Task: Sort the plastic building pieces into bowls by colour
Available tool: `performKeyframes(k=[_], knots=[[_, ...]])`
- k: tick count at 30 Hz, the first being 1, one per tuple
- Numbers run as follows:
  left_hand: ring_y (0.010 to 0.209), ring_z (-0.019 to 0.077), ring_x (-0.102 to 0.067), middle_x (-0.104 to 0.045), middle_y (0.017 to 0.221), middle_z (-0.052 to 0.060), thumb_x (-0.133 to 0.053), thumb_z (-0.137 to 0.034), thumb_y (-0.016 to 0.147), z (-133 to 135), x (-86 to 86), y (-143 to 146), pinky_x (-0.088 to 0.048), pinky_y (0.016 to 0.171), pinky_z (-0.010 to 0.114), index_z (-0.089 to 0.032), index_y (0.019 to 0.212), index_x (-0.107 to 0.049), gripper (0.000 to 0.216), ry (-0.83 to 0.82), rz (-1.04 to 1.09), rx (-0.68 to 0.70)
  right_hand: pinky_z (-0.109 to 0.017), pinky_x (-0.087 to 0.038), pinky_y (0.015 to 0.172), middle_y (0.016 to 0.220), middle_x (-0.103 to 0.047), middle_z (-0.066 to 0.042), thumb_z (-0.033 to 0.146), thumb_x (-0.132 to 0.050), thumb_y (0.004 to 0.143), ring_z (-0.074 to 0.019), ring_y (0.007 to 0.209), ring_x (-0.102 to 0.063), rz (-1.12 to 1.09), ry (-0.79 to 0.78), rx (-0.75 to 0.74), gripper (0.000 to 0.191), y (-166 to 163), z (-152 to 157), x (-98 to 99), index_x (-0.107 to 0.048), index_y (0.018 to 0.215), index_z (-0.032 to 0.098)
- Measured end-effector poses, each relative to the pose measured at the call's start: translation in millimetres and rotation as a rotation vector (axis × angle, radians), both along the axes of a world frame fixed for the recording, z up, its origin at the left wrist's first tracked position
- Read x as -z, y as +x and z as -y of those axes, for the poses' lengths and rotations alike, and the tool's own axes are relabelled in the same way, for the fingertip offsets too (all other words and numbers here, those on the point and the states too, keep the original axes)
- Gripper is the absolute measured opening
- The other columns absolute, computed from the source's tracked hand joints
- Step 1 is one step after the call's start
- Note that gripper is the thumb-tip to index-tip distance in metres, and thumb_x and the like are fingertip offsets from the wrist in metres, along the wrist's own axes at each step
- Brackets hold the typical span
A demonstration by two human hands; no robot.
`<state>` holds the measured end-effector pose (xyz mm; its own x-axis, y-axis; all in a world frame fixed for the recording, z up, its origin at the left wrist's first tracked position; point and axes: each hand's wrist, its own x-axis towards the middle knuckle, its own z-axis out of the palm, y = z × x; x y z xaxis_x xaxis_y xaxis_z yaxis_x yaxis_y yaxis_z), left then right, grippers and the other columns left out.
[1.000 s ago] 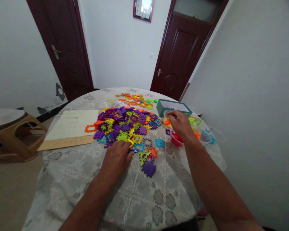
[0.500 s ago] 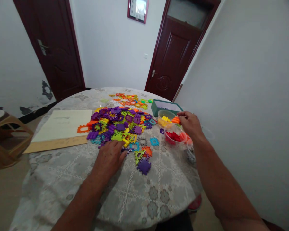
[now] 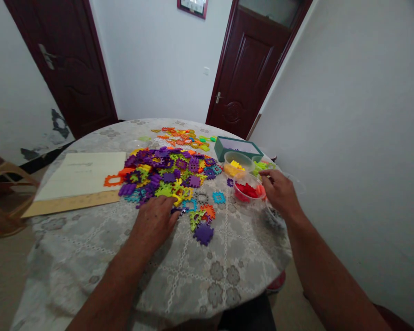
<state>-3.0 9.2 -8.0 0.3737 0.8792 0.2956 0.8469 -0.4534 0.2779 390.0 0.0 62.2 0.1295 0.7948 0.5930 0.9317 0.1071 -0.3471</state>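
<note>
My left hand (image 3: 157,216) lies at the near edge of a heap of plastic interlocking pieces (image 3: 170,177), mostly purple, green and yellow. Its thumb is apart from its fingers, and a yellow piece (image 3: 177,199) is by the fingertips. My right hand (image 3: 278,191) hovers over the clear tubs on the right, fingers slightly apart with no piece visible in them. Just left of it stands a clear tub of red pieces (image 3: 246,190). Orange-pink pieces (image 3: 261,191) show beside the fingers, partly hidden by the hand.
Behind are a tub of yellow pieces (image 3: 236,168), green pieces (image 3: 262,166) and a green-sided box (image 3: 238,148). Orange and yellow flat pieces (image 3: 182,137) lie at the far side. A pale sheet (image 3: 84,172) is at left. Loose pieces, including a purple square (image 3: 204,233), lie nearer.
The orange piece that my right hand held is gone from its fingers, and that hand has lowered slightly toward the tubs. My left hand stays at the heap. The view has shifted slightly.
</note>
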Motion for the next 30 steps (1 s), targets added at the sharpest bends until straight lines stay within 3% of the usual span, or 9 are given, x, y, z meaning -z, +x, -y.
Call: performKeyframes(k=[3,5,8,12,16,19,23,26,30], knots=[[0.117,0.0337,-0.066,-0.073,0.121,0.016,-0.060,-0.029,0.098,1.9,-1.4,1.1,-0.051,0.102,0.046,-0.019,0.117,-0.071,0.024,-0.006,-0.002,0.007,-0.044,-0.054,0.104,0.119,-0.075,-0.011,0.021,-0.051,0.098,-0.0258,0.112,-0.069,0.032,-0.132,-0.327,0.030,-47.1,19.1,31.0,-0.074,0.118,0.023],[0.119,0.0332,-0.065,-0.073,0.121,0.015,-0.060,-0.029,0.099,2.9,-1.4,1.1,-0.050,0.104,0.047,-0.019,0.119,-0.071,0.025,-0.009,-0.004,0.018,-0.046,-0.051,0.111,0.135,-0.069,-0.013,0.016,-0.051,0.097,-0.0267,0.126,-0.065,0.068,-0.203,-0.427,0.039,-68.8,21.0,56.1,-0.069,0.130,0.022],[0.120,0.0322,-0.065,-0.073,0.122,0.015,-0.060,-0.029,0.099,4.0,-1.5,0.1,-0.049,0.105,0.046,-0.019,0.123,-0.069,0.028,-0.015,-0.009,0.031,-0.050,-0.048,0.115,0.152,-0.057,-0.019,0.011,-0.052,0.093,-0.0308,0.140,-0.057,0.136,-0.295,-0.377,0.052,-83.9,7.6,87.1,-0.060,0.144,0.018],[0.120,0.0313,-0.066,-0.073,0.122,0.015,-0.063,-0.029,0.098,4.6,-3.1,-3.0,-0.049,0.106,0.045,-0.020,0.123,-0.070,0.027,-0.027,0.021,0.022,-0.050,-0.050,0.111,0.148,-0.059,-0.024,0.011,-0.055,0.093,-0.0341,0.134,-0.060,0.176,-0.365,-0.276,0.053,-87.6,-16.3,103.9,-0.058,0.146,0.014],[0.116,0.0323,-0.067,-0.074,0.120,0.016,-0.065,-0.028,0.097,4.1,-3.3,-6.6,-0.050,0.104,0.047,-0.018,0.124,-0.070,0.029,-0.033,0.047,0.008,-0.042,-0.053,0.103,0.129,-0.068,-0.019,0.017,-0.062,0.092,-0.0295,0.115,-0.067,0.149,-0.357,-0.241,0.046,-88.9,-21.5,105.8,-0.064,0.137,0.016],[0.117,0.0327,-0.067,-0.074,0.120,0.017,-0.066,-0.026,0.096,4.1,-2.0,-7.5,-0.051,0.105,0.048,-0.017,0.124,-0.070,0.030,-0.013,0.099,0.027,-0.042,-0.054,0.100,0.120,-0.068,-0.017,0.025,-0.066,0.092,-0.0287,0.109,-0.066,0.084,-0.303,-0.238,0.043,-91.4,-14.8,102.1,-0.065,0.134,0.015],[0.114,0.0295,-0.070,-0.076,0.120,0.015,-0.063,-0.033,0.097,5.4,-4.6,-3.2,-0.052,0.105,0.046,-0.018,0.123,-0.070,0.031,-0.033,0.339,0.036,-0.035,-0.057,0.078,0.115,-0.067,-0.010,0.032,-0.067,0.095,-0.0174,0.076,-0.063,-0.116,-0.238,-0.407,0.040,-105.5,-1.9,84.3,-0.065,0.133,0.020],[0.098,0.0254,-0.074,-0.079,0.108,0.011,-0.060,-0.044,0.099,6.1,-10.3,2.8,-0.057,0.093,0.041,-0.019,0.127,-0.069,0.039,-0.219,0.551,0.028,-0.029,-0.054,0.066,0.124,-0.065,-0.010,0.030,-0.069,0.096,-0.0114,0.066,-0.056,-0.205,-0.202,-0.589,0.040,-126.5,7.2,66.9,-0.063,0.135,0.024],[0.089,0.0239,-0.075,-0.079,0.102,0.009,-0.062,-0.053,0.096,7.0,-16.1,9.3,-0.059,0.069,0.032,-0.019,0.135,-0.066,0.052,-0.562,0.803,0.084,-0.033,-0.057,0.078,0.135,-0.061,-0.012,0.022,-0.069,0.096,-0.0146,0.081,-0.063,-0.193,-0.158,-0.762,0.042,-154.2,14.9,57.4,-0.063,0.138,0.028]])
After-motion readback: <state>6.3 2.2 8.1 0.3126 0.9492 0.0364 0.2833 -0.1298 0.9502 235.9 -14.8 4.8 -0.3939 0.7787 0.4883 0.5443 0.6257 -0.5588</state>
